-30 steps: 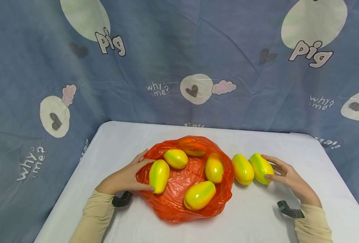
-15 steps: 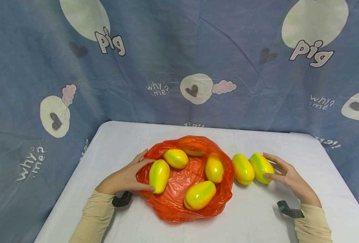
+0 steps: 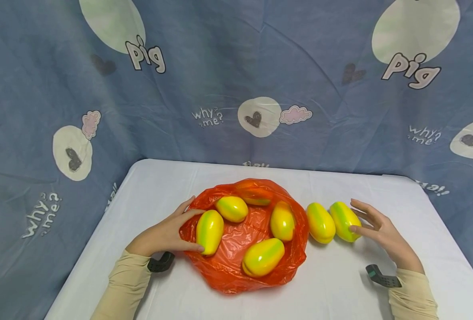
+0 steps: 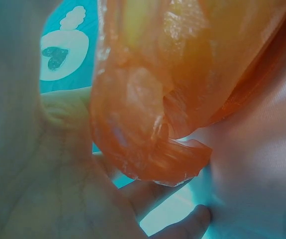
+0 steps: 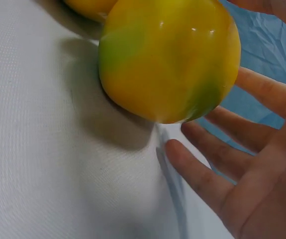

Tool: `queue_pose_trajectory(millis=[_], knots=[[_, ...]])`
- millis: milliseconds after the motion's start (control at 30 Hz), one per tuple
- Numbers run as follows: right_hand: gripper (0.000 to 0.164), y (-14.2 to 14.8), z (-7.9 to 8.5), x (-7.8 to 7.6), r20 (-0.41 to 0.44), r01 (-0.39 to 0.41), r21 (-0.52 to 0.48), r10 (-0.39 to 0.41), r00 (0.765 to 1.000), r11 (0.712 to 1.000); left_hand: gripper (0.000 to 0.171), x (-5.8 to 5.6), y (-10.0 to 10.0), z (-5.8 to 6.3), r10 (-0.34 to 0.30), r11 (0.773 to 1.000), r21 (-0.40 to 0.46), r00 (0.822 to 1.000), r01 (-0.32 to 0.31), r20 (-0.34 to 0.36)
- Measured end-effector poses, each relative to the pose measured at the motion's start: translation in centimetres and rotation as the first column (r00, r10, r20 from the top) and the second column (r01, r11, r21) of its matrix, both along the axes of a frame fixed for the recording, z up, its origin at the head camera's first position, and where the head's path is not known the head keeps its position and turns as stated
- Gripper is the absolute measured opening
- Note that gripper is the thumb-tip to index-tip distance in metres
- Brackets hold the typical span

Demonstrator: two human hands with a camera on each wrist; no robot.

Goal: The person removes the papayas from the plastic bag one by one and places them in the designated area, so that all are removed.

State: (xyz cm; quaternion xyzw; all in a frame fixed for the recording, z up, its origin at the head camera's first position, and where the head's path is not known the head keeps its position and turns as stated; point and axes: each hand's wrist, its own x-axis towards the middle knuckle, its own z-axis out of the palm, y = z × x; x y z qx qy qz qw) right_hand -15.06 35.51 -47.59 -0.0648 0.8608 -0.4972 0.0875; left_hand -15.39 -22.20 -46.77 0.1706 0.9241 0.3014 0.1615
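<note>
Had the left hand [image 3: 166, 233] at a red plastic bag [image 3: 236, 238], the right hand [image 3: 386, 233] by an outside fruit [image 3: 343, 221].

In the left wrist view, saw a crumpled fold of the bag before loosely extended fingers, hidden from the head view; in the right wrist view, saw the outside fruit's blunt end and clearly separated fingers. Had the left index finger and thumb over the bag's rim, at opposite ends of an inside fruit [image 3: 209, 232]; could not tell grip from light touch. Had the right hand spread wide, holding nothing; could not be sure about contact. Counted five fruits in the bag, the far one [image 3: 258, 201] partly behind red film, and beside it, next to the outside fruit, a neighbour fruit [image 3: 320, 223] on the white surface [image 3: 332, 284]. Found visible skins glossy yellow, mostly green-streaked.
</note>
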Motion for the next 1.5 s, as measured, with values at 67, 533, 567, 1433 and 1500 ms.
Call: queue_pose_trajectory(millis=[67, 533, 567, 1433, 1500], knots=[[0.071, 0.1, 0.0, 0.0, -0.036, 0.012, -0.016, -0.012, 0.999, 1.000, 0.091, 0.0, 0.0, 0.1, 0.002, 1.000, -0.003, 1.000, -0.002, 0.003], [0.065, -2.5, 3.5, 1.1, -0.312, 0.161, -0.316, -0.262, 0.913, 0.935, 0.094, -0.1, -0.1, -0.2, -0.005, 1.000, 0.007, 1.000, 0.005, -0.001], [0.065, -2.8, 4.0, 1.2, -0.322, 0.138, -0.332, -0.250, 0.913, 0.933, 0.093, -0.1, -0.1, -0.2, -0.003, 1.000, 0.010, 1.000, 0.003, 0.001], [0.065, -11.4, 9.3, -0.5, -0.541, -0.167, 0.037, 0.160, 0.825, 0.985, 0.097, 0.2, 0.0, 0.3, -0.001, 0.999, 0.036, 1.000, 0.001, 0.008], [0.063, -12.2, 9.5, -0.8, -0.547, -0.192, 0.061, 0.193, 0.815, 0.980, 0.097, 0.2, 0.0, 0.3, -0.003, 0.999, 0.037, 1.000, 0.003, 0.008]])
